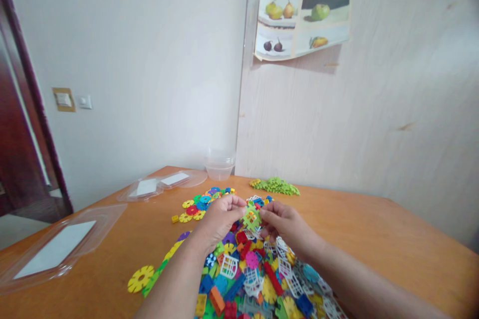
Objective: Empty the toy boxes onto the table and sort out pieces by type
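Between my two hands, above the toy pile, is a light-green plastic interlocking piece (251,218) with notched edges and openings through its middle. My left hand (225,217) pinches its left side. On the right side, the fingertips of my right hand (285,220) close on its edge. Below them spreads a mixed pile of building toys (239,271): coloured bricks, notched discs and white lattice pieces. One white lattice window (229,266) lies near my left forearm. My forearms hide parts of the pile.
Green interlocking pieces (279,186) form a heap at the back of the wooden table (374,239). Notched discs (198,205) lie behind my left hand. Clear bowls (219,165) stand by the wall. Transparent lids with white labels (56,249) lie along the left side.
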The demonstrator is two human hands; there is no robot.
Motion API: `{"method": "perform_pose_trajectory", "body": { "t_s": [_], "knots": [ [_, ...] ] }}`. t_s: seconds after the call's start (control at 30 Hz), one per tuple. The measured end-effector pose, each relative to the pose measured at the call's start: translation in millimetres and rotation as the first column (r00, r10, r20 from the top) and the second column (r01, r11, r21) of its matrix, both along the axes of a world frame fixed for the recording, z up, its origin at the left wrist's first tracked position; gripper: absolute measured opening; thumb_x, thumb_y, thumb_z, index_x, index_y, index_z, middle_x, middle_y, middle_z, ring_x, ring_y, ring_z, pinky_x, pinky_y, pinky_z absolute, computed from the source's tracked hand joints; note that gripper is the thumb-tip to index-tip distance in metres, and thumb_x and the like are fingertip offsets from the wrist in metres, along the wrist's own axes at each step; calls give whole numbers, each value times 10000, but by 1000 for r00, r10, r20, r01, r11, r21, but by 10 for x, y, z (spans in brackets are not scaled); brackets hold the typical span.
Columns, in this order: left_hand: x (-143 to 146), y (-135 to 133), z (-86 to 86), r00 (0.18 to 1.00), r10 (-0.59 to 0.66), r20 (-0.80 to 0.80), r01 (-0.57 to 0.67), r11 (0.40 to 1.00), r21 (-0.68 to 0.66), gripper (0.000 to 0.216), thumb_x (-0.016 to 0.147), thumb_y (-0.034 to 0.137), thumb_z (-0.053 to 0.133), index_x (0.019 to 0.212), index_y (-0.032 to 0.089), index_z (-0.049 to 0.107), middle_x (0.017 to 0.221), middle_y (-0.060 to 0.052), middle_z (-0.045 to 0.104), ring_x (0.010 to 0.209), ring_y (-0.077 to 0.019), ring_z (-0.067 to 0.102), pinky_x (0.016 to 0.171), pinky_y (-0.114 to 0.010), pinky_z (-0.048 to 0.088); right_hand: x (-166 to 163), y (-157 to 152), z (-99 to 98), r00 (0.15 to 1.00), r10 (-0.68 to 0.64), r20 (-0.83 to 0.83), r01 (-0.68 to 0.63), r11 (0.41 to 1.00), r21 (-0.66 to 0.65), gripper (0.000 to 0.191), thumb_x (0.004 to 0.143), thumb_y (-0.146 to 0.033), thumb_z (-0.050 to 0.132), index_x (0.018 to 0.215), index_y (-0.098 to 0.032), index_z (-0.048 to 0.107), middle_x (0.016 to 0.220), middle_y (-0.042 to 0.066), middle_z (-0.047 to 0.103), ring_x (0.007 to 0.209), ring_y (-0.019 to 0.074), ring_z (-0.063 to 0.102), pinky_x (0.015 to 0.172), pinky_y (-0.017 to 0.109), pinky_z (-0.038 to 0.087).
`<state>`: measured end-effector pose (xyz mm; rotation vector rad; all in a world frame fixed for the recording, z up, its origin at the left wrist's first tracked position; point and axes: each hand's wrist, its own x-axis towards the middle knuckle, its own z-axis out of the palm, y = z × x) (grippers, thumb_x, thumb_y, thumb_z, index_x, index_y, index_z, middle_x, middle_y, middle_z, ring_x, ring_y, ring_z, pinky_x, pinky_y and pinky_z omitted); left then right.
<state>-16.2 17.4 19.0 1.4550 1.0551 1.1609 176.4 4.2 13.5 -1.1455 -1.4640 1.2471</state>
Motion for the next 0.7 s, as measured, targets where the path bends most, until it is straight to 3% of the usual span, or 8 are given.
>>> {"method": "perform_pose_trajectory", "body": {
  "t_s": [0.13,0.3,0.43,0.57,0.63,0.7],
  "knots": [
    [19,-31,21,1000,21,12,-21,1000,17,231,723,318,713,889,164,664,777,-6,659,727,-141,577,704,-259,433,11,16,-42,999,27,-38,-30,996,-81,254,782,-379,694,845,-174,558,655,-19,642,483,96,603,383,171,404],
    [18,-19,42,994,98,48,-100,994,41,264,717,370,710,884,169,680,830,-25,702,799,-176,619,761,-285,454,68,133,-31,972,41,-230,-71,990,-124,211,772,-308,716,795,-162,566,646,-6,649,477,73,585,390,144,401],
    [-41,52,30,975,217,57,-218,975,27,301,726,452,680,832,171,688,807,-40,719,808,-205,641,778,-307,460,171,497,43,956,-176,-236,148,980,-132,116,791,-214,676,774,-161,575,591,-5,624,457,78,559,386,152,405],
    [-93,86,9,931,359,66,-363,930,56,295,734,467,655,774,176,680,776,-50,720,804,-216,644,778,-314,459,295,1028,84,916,-355,-189,332,932,-143,92,852,-169,627,778,-151,576,650,21,634,553,98,603,501,187,506],
    [-111,86,5,907,414,73,-418,907,54,286,739,462,648,759,178,678,766,-52,721,800,-216,642,759,-310,456,334,1262,81,895,-417,-159,394,906,-157,82,899,-215,616,886,-134,611,778,40,660,643,110,623,590,228,546],
    [-131,88,6,885,457,90,-462,886,42,289,737,465,648,766,180,684,759,-50,722,794,-217,642,741,-306,456,349,1442,66,882,-453,-129,431,887,-168,201,936,-291,595,1061,-136,620,980,61,665,787,139,646,695,296,567]
  ]
}}
